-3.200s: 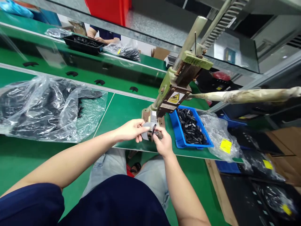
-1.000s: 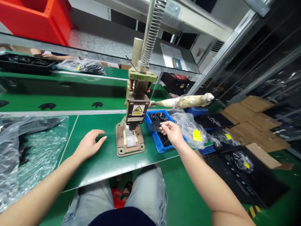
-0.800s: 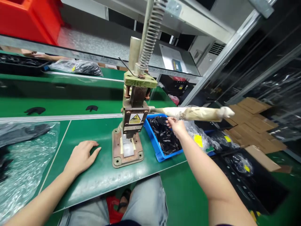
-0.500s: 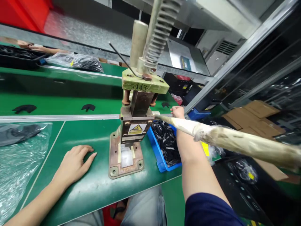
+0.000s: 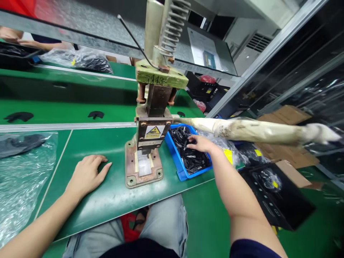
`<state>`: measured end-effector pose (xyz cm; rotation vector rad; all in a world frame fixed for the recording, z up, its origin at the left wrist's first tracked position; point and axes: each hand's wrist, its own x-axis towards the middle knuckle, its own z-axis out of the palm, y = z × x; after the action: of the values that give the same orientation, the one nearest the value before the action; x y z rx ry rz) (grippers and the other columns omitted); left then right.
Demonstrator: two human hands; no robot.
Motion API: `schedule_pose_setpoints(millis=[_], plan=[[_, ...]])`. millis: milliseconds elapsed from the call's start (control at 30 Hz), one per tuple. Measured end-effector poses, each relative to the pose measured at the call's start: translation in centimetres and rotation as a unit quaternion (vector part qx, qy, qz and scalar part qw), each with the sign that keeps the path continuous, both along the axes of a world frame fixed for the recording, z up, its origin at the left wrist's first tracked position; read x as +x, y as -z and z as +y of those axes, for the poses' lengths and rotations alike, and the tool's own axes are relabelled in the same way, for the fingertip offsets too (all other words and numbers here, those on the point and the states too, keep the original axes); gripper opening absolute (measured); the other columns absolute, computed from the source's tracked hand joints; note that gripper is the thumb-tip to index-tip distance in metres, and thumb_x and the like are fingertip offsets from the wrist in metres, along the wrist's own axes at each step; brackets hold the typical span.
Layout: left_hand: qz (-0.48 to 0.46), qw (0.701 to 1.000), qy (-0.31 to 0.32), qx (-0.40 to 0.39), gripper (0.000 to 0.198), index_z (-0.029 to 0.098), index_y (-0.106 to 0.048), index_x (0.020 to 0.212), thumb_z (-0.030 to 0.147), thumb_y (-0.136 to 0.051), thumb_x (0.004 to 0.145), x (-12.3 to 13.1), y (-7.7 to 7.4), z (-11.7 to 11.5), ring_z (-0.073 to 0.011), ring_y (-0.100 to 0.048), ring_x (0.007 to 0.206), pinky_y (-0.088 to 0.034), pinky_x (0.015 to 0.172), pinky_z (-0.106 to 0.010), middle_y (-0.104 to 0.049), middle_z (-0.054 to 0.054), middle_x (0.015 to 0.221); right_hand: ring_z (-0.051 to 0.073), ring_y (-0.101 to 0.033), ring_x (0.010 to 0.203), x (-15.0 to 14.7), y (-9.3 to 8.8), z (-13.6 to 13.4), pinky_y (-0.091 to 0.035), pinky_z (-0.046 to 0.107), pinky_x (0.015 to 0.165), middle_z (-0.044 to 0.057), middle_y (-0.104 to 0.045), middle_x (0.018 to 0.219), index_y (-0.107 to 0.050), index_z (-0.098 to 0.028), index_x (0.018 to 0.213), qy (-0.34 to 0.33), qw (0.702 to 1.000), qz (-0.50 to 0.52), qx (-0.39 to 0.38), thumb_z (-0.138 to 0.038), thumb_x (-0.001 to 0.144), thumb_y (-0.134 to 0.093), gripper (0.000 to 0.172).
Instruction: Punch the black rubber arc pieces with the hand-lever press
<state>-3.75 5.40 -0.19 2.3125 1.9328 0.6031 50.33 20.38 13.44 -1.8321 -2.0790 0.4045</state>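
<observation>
My left hand (image 5: 87, 175) lies flat and open on the green table (image 5: 107, 200), just left of the hand press (image 5: 152, 129). The press stands on a rusty base plate (image 5: 129, 175) with a white block (image 5: 144, 167) under its ram. My right hand (image 5: 201, 143) reaches palm down into the blue bin (image 5: 179, 169), fingers stretched over the small black parts (image 5: 192, 159); nothing shows in its grip. The press's tape-wrapped lever (image 5: 255, 130) sticks out to the right above my right forearm.
A clear plastic bag (image 5: 18, 179) with black parts lies at the left. Black pieces (image 5: 96, 114) sit on the belt behind. Another person's hands (image 5: 16, 36) work at the far left. Bagged parts with yellow labels (image 5: 228, 154), cardboard boxes (image 5: 290, 114) and a black tray (image 5: 279, 200) crowd the right.
My right hand left the bin, went up by the lever's root as the lever swung down, and is now back in the bin with the lever level again. My left hand stayed flat.
</observation>
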Motion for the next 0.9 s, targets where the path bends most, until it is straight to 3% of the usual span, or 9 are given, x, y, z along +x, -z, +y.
schedule_pose_setpoints(millis=[100, 167, 300, 467, 667, 800, 900], plan=[[0.0, 1.0, -0.001, 0.004, 0.045, 0.021, -0.072, 0.111, 0.06, -0.05, 0.103, 0.0, 0.2, 0.1, -0.0354, -0.068, 0.118, -0.052, 0.103, -0.049, -0.077, -0.013, 0.12, 0.023, -0.071, 0.117, -1.2, 0.3, -2.8, -0.057, 0.045, 0.111, 0.012, -0.075, 0.124, -0.075, -0.018, 0.119, -0.026, 0.99, -0.107, -0.082, -0.052, 0.087, -0.084, 0.048], [0.001, 1.0, -0.003, 0.008, 0.046, 0.021, -0.072, 0.11, 0.06, -0.049, 0.103, 0.1, 0.2, 0.1, -0.0355, -0.068, 0.117, -0.052, 0.103, -0.049, -0.077, -0.013, 0.119, 0.026, -0.069, 0.125, -2.2, 0.5, -4.2, -0.053, 0.045, 0.116, 0.015, -0.074, 0.13, -0.074, -0.018, 0.122, -0.024, 0.982, -0.158, -0.099, -0.055, 0.087, -0.083, 0.052], [0.003, 1.0, -0.006, 0.011, 0.046, 0.021, -0.072, 0.11, 0.059, -0.047, 0.105, 0.3, -0.2, 0.0, -0.0353, -0.068, 0.117, -0.052, 0.103, -0.049, -0.077, -0.013, 0.12, 0.026, -0.068, 0.128, -3.7, 0.1, -6.1, -0.05, 0.053, 0.118, 0.012, -0.075, 0.131, -0.07, -0.018, 0.13, -0.002, 0.975, -0.207, -0.083, -0.054, 0.102, -0.063, 0.047], [-0.01, 1.0, -0.015, 0.006, 0.043, 0.022, -0.073, 0.108, 0.056, -0.047, 0.106, 0.6, -0.7, -0.3, -0.0356, -0.068, 0.118, -0.052, 0.104, -0.05, -0.077, -0.013, 0.119, 0.031, -0.067, 0.133, -3.7, -1.6, -7.9, -0.046, 0.051, 0.12, 0.016, -0.076, 0.133, -0.075, -0.023, 0.128, 0.028, 0.981, -0.19, -0.017, -0.038, 0.104, -0.052, 0.036], [-0.079, 0.995, -0.023, 0.048, 0.033, 0.021, -0.073, 0.104, 0.048, -0.054, 0.104, 0.7, -1.5, -0.9, -0.0334, -0.068, 0.112, -0.052, 0.103, -0.049, -0.077, -0.013, 0.113, 0.03, -0.075, 0.115, -5.1, -3.3, -11.2, -0.055, 0.049, 0.108, 0.018, -0.077, 0.13, -0.061, -0.019, 0.143, 0.052, 0.995, -0.058, 0.056, -0.037, 0.104, -0.049, 0.045], [-0.202, 0.965, -0.039, 0.162, 0.026, 0.02, -0.071, 0.11, 0.043, -0.06, 0.104, 3.1, -3.5, -3.7, -0.0293, -0.069, 0.111, -0.053, 0.104, -0.047, -0.075, -0.011, 0.113, 0.018, -0.075, 0.084, -9.7, -2.0, -16.0, -0.061, 0.035, 0.086, 0.009, -0.081, 0.107, -0.057, -0.021, 0.131, -0.009, 0.995, 0.09, 0.037, -0.047, 0.103, -0.054, 0.038], [-0.295, 0.937, 0.045, 0.182, 0.024, 0.022, -0.071, 0.121, 0.036, -0.068, 0.102, 6.6, -6.0, -7.2, -0.025, -0.069, 0.109, -0.057, 0.099, -0.042, -0.073, -0.01, 0.116, 0.013, -0.068, 0.069, -14.5, 0.1, -20.0, -0.057, 0.029, 0.07, 0.005, -0.08, 0.092, -0.062, -0.022, 0.111, -0.07, 0.943, 0.321, -0.052, -0.057, 0.098, -0.064, 0.037]])
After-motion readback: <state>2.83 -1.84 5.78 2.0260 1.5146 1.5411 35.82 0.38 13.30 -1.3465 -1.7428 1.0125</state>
